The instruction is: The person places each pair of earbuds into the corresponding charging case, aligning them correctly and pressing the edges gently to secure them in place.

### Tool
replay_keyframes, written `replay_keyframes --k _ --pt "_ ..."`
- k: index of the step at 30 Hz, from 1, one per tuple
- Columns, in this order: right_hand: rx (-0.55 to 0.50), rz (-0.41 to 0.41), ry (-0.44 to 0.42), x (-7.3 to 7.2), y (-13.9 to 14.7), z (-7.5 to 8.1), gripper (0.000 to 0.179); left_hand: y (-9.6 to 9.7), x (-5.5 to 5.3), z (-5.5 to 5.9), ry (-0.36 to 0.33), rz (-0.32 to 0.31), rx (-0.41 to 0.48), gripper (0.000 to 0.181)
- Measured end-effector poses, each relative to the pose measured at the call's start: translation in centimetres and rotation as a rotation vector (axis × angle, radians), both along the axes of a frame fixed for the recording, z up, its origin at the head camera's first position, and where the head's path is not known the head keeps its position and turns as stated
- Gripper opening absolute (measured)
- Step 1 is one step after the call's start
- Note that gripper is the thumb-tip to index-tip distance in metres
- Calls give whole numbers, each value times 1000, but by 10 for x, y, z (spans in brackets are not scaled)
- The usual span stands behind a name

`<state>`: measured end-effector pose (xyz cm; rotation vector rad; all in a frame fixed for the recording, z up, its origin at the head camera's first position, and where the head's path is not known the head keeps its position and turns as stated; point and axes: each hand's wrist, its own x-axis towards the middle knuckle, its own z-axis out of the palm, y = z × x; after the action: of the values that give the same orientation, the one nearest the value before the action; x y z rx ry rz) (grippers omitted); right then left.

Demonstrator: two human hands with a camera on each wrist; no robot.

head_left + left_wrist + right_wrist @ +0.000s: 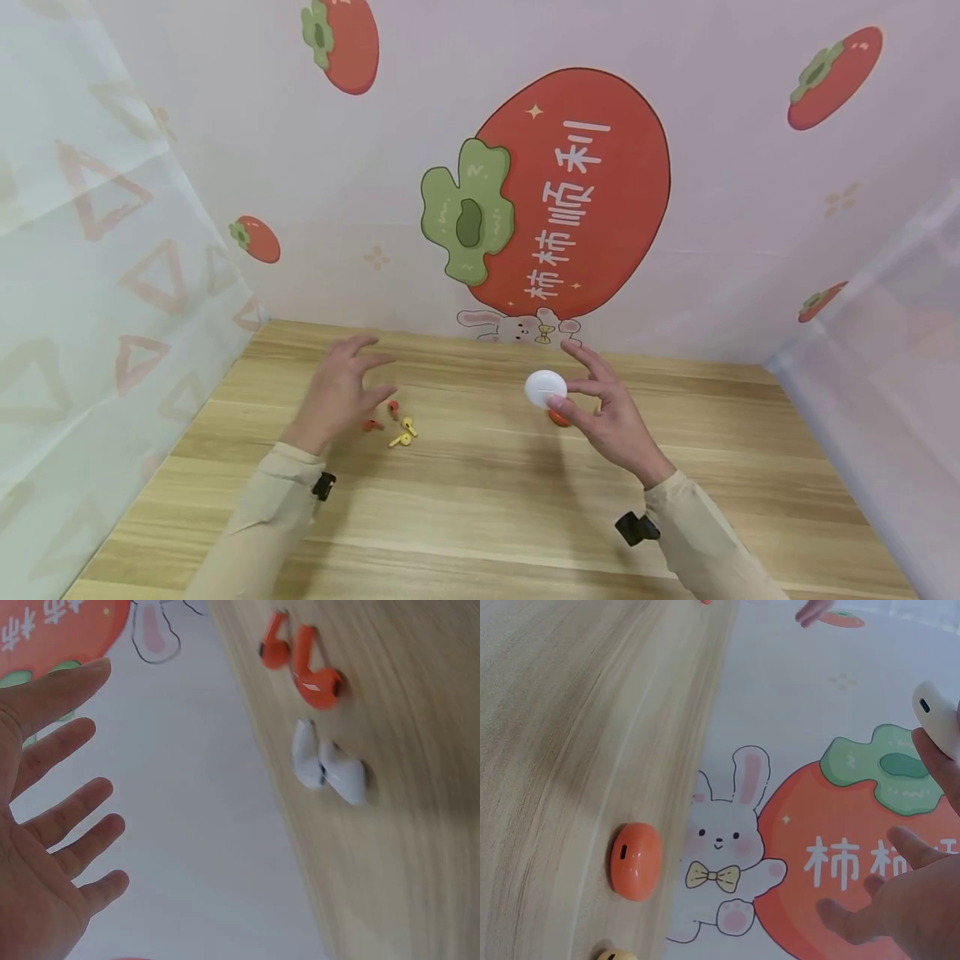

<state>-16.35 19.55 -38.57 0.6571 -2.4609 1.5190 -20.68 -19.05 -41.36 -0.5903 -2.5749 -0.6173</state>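
Observation:
My right hand (618, 421) pinches a white earbud charging case (545, 389) between thumb and fingers, raised over the table. The case's small port faces the camera in the right wrist view. Behind that hand an orange charging case (637, 862) lies on the wood, with part of a yellow case (616, 955) at the frame's lower edge. My left hand (337, 392) hovers with fingers spread and holds nothing. Near it lie two orange earbuds (318, 686), two white earbuds (345, 776) and two yellow earbuds (406, 439); the white pair is hidden in the head view.
A wood-grain table (465, 508) spans the lower view. Behind it rises a pale back wall (720, 192) printed with persimmons and a rabbit. Side sheets stand at left (67, 275) and right (885, 358), and each wrist carries a small black device.

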Motion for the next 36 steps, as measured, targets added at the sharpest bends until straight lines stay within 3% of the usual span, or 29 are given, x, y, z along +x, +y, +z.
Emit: replay_keyframes --k 6,15,27,36 --pt "2 11 19 0 1 -2 11 -19 -1 -10 -117 62 -50 37" --pt "5 15 22 0 2 -3 12 -35 -1 -17 -266 107 -105 28" --pt "-5 26 13 0 4 -4 11 -44 -1 -29 -342 171 -136 26" --pt "-18 42 6 1 4 -5 12 -46 -2 -31 -360 184 -126 25"
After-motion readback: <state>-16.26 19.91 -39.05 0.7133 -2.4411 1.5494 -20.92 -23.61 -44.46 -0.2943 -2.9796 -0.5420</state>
